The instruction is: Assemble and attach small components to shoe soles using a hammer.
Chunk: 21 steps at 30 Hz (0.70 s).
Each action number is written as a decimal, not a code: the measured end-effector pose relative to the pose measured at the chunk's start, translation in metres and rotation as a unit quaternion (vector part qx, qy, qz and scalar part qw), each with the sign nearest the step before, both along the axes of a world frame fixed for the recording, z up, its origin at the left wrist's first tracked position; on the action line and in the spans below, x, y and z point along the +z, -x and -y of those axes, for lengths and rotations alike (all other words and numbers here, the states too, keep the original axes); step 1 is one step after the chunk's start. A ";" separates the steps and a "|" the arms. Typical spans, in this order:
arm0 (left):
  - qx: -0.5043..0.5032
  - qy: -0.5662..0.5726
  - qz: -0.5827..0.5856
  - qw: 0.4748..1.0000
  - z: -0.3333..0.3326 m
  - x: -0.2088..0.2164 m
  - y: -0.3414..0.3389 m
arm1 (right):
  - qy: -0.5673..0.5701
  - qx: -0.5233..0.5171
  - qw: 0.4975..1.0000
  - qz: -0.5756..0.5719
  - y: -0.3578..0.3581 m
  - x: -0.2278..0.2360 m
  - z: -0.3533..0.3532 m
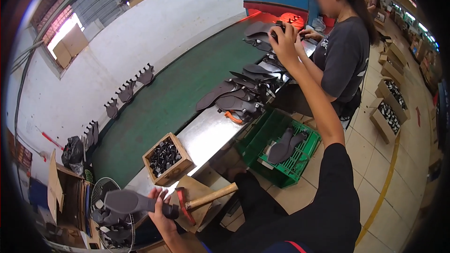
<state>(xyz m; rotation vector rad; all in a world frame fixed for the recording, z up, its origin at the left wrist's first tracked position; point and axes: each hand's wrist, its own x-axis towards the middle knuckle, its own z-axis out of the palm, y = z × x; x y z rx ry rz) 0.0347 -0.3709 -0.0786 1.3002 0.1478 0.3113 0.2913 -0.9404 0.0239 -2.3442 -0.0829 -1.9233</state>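
Observation:
Low at the left, my left hand (161, 211) is closed on a dark grey shoe sole (125, 201) with a black heel, holding it in the air. A hammer (213, 196) with a red head and wooden handle lies beside that hand on a wooden block (191, 186). Just beyond it stands a wooden box (180, 167) full of small black pieces (164, 153). My right hand (286, 44), arm stretched far forward, is raised with its fingers closed round a small black piece (278, 28); its exact kind is unclear.
Dark soles (234, 98) pile up on the metal table edge (201, 133), with orange-handled pliers (233, 117) among them. Behind runs a green conveyor belt (154, 107). A green crate (293, 173) holding soles sits below. A co-worker (344, 51) stands far right; a wire basket (132, 227) is lower left.

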 end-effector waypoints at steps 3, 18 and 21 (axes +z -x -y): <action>-0.070 0.020 0.044 0.996 0.017 0.016 -0.019 | -0.099 0.146 0.984 0.018 0.030 0.032 -0.102; 0.070 0.226 -0.031 0.971 -0.124 0.030 0.041 | -0.220 0.471 0.741 -0.425 0.174 -0.090 -0.248; -0.140 0.048 -0.071 0.986 -0.225 0.096 0.067 | -0.321 0.246 0.857 -0.320 0.117 -0.096 -0.124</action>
